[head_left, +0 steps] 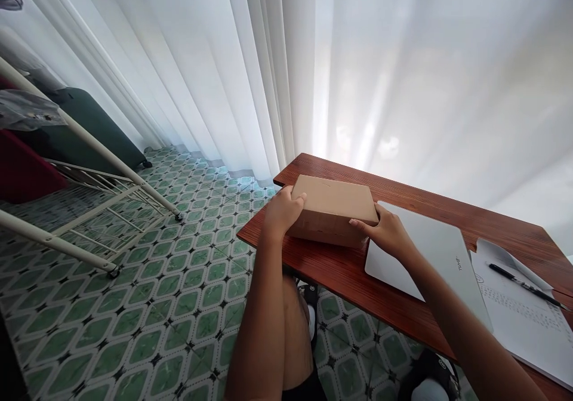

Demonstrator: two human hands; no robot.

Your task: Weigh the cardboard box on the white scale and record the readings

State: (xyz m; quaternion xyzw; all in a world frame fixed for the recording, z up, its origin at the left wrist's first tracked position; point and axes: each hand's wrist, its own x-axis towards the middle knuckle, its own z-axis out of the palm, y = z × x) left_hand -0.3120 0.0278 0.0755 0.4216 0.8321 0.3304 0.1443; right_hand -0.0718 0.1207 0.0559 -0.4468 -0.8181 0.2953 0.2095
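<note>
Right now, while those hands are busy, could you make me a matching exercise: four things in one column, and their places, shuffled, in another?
Things
1. Box
2. Laptop
3. Pen
4. Curtain

Places
A. On the written paper
B. Held between the left hand and the right hand
C. Hanging behind the table
D. Lying flat beside the box

Pairs: 1-B; 2-D; 3-A; 4-C

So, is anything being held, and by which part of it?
A cardboard box: left hand at its left end, right hand at its right end.
</note>
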